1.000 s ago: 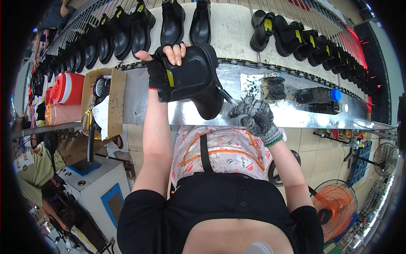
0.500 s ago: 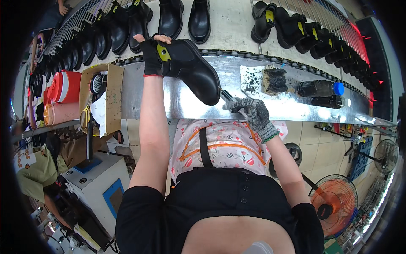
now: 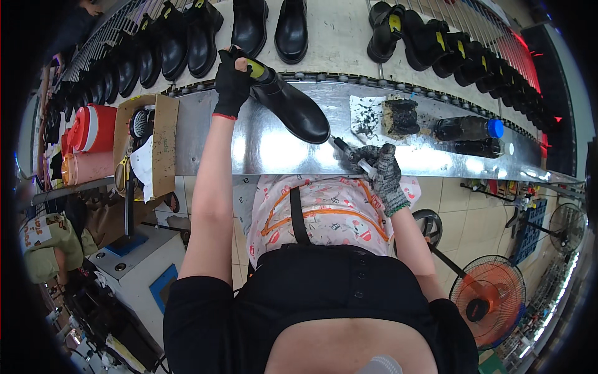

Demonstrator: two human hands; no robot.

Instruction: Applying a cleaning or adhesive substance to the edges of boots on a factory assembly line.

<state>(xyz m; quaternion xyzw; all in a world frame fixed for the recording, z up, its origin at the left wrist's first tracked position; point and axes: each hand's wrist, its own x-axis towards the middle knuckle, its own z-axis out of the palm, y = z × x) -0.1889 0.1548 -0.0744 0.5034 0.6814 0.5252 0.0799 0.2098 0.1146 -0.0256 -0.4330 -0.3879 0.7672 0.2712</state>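
A black leather ankle boot (image 3: 291, 109) hangs above the metal bench, its toe toward the right and nearer me. My left hand (image 3: 233, 84), in a black fingerless glove, is closed on the boot's top beside the yellow inside. Just off the toe, my right hand (image 3: 379, 171) wears a grey knitted glove. Its fingers grip a slim tool (image 3: 340, 144) with a dark end pointing at the boot and a pale part showing between the fingers; its exact kind is unclear. A small gap separates tool and toe.
A black-stained sponge block (image 3: 400, 117) lies by a smeared white sheet (image 3: 365, 115). Two bottles of dark liquid (image 3: 464, 129) lie to the right. Boots (image 3: 291, 31) line the conveyor behind the bench (image 3: 261, 156). At left are a cardboard box (image 3: 164, 146) and a red jug (image 3: 99, 128).
The boot has tilted and shifted slightly right, its toe rising a little away from me. My left hand has turned at the collar. The tool has come away from the toe.
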